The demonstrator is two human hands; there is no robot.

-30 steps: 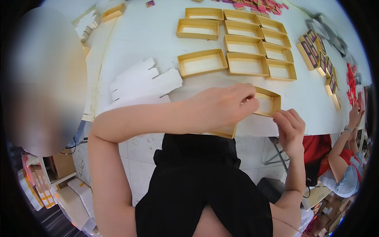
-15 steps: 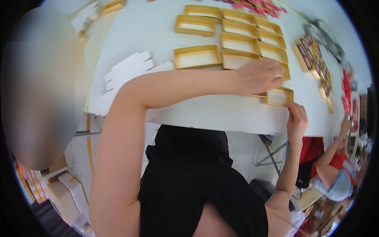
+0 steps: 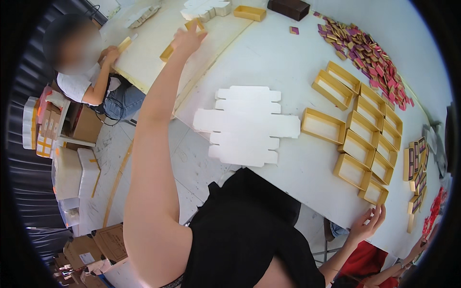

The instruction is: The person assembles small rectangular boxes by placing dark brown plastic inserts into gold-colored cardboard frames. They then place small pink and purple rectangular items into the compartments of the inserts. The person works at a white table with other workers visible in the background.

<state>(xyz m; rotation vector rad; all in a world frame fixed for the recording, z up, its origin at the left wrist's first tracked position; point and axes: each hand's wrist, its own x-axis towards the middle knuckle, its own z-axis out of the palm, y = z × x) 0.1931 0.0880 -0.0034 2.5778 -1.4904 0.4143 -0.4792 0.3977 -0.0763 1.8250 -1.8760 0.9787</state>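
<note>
Stretched to the far left, my left hand [image 3: 187,42] has its fingers around the rim of a gold paper tray [image 3: 194,24], partly hidden by the hand. Another gold tray [image 3: 166,53] shows beside its wrist. By the table's near edge at the right, my right hand [image 3: 369,224] rests with fingers apart and holds nothing. Its fingertips are at the corner of the nearest gold tray [image 3: 373,193]. That tray ends a block of several shallow gold trays [image 3: 353,172] set close together on the white table [image 3: 288,187].
A flat white die-cut carton [image 3: 247,126] lies mid-table. Many small pink and purple pieces [image 3: 370,60] are heaped at the far right. Filled gold trays [image 3: 417,168] stand at the right edge. A dark brown box [image 3: 288,8] is at the back. A co-worker [image 3: 79,81] sits at the left.
My left hand has swung from the tray block to the trays at the far left. My right hand's fingers have spread near the nearest tray. The view has turned left.
</note>
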